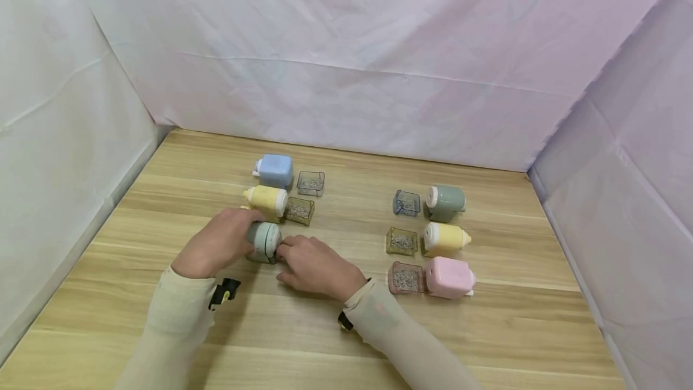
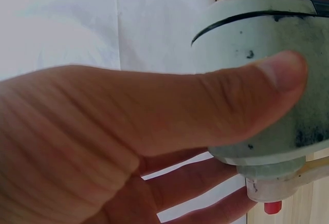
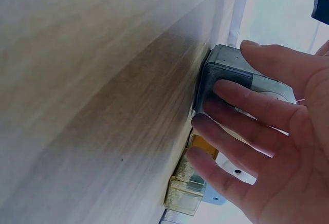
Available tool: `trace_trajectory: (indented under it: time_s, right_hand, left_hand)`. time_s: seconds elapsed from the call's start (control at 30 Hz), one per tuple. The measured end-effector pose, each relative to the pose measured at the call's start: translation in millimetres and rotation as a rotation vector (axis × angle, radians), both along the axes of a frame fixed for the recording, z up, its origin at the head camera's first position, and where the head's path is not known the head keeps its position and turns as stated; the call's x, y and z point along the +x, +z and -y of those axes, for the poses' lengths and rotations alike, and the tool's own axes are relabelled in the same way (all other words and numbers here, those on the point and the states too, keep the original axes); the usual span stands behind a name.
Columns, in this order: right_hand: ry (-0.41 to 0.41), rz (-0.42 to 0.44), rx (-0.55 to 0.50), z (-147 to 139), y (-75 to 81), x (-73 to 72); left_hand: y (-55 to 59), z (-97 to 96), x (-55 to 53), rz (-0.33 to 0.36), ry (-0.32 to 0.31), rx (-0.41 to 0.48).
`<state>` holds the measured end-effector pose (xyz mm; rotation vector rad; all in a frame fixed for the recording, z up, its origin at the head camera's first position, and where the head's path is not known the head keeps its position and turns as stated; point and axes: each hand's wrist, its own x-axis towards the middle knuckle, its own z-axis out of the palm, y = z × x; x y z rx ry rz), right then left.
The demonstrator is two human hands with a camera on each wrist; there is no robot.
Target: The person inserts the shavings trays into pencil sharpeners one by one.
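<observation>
A pale green pencil sharpener (image 1: 264, 239) with dark smudges stands at the left of the table. My left hand (image 1: 221, 242) grips its body, the thumb along one side and the other fingers round the opposite side. In the left wrist view the sharpener (image 2: 257, 34) shows its crank end with a red tip. My right hand (image 1: 316, 263) is at the front end; in the right wrist view its fairly straight fingers (image 3: 247, 106) touch the dark see-through drawer part (image 3: 209, 80). Contact of each fingertip is partly hidden.
Behind my hands are a yellow sharpener (image 1: 269, 199) and a blue one (image 1: 276, 168), with pulled-out drawers of shavings (image 1: 300, 210) beside them. To the right stand green (image 1: 448, 200), yellow (image 1: 447, 238) and pink (image 1: 450, 275) sharpeners, each beside its shavings-filled drawer (image 1: 406, 278). White cloth walls (image 1: 346, 95) enclose the table.
</observation>
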<state>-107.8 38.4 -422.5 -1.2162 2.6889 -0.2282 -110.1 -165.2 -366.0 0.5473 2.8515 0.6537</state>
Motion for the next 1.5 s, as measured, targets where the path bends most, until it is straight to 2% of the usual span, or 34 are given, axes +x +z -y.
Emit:
trace_trajectory:
  time_s: [0.33, 0.57, 0.67, 0.83, 0.93, 1.1, 1.33, 1.5]
  right_hand:
    - [0.023, 0.01, -0.028, -5, -6.6, 2.1]
    - [0.058, 0.022, -0.029, -11, -2.6, -1.3]
    - [0.062, 0.036, -0.023, -14, 3.8, -4.7]
    - [0.049, 0.087, -0.052, -20, 19.4, -12.9]
    - [0.024, 0.102, -0.061, -23, 28.4, -18.6]
    - [-0.048, 0.102, -0.07, -25, 41.2, -27.5]
    - [-0.178, 0.062, -0.098, -29, 55.5, -39.8]
    - [-0.29, 0.023, -0.157, -30, 58.5, -48.1]
  left_hand:
    - [0.6, -0.8, 0.6, 0.018, 0.001, 0.001]
    - [4.6, 2.4, -1.5, 0.007, -0.053, -0.014]
    - [9.0, 3.3, -5.8, 0.05, -0.081, -0.029]
    - [19.2, 2.8, -13.7, 0.16, -0.113, -0.071]
    - [26.3, 0.8, -18.9, 0.19, -0.123, -0.096]
    - [39.3, -1.6, -25.2, 0.147, -0.105, -0.121]
    - [50.1, -5.0, -26.7, -0.005, -0.028, -0.104]
    - [51.2, -5.6, -26.3, -0.126, 0.028, -0.104]
